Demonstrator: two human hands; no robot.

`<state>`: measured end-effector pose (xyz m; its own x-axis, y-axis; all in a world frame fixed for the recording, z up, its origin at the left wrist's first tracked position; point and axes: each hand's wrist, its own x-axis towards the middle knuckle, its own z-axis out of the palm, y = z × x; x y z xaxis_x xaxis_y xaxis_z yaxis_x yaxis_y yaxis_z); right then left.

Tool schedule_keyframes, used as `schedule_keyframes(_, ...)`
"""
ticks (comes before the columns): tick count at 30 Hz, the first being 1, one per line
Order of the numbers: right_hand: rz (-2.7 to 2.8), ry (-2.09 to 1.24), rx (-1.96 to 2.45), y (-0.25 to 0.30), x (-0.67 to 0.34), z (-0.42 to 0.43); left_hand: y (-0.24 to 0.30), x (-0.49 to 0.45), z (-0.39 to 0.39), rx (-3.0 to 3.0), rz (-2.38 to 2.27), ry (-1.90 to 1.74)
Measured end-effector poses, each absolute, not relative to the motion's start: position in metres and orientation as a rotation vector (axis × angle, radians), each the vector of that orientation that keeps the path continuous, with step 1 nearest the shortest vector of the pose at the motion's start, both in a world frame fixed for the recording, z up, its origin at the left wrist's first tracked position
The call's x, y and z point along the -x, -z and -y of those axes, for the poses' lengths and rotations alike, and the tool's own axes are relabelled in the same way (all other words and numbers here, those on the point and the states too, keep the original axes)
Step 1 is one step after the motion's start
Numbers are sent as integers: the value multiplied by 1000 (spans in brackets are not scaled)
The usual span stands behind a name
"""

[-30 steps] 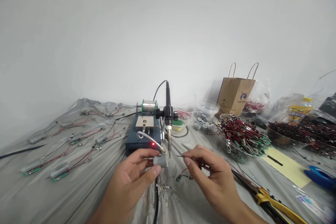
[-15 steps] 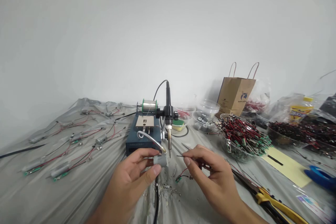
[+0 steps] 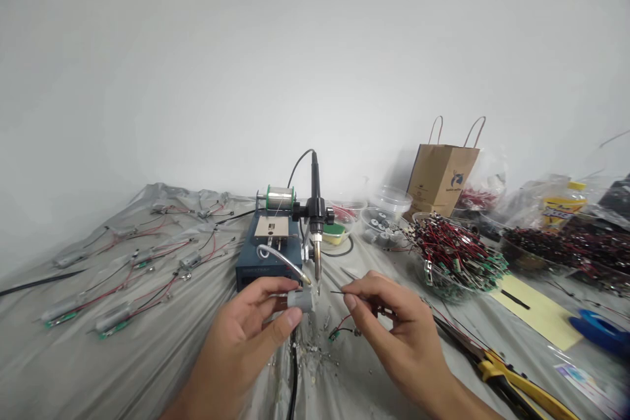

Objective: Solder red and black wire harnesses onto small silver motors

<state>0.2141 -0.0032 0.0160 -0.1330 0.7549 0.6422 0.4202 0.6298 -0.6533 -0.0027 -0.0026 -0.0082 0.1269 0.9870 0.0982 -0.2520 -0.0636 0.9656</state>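
Grey cylindrical motor, long axis nearly level and running sideways, just in front of the blue soldering station, pinched firmly between thumb and fingers of the left grip, its right end just beside the soldering iron tip. Right grip closed too, pinching a thin black wire, free end pointing toward that tip from the opposite side. Both grips and motor almost unchanged from a second earlier.
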Motion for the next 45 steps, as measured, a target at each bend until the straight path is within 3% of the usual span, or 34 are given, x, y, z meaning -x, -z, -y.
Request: schedule_keyframes(45,1753,-382,958,-18,-213,6,2,1,5,-1156,-891,-1279)
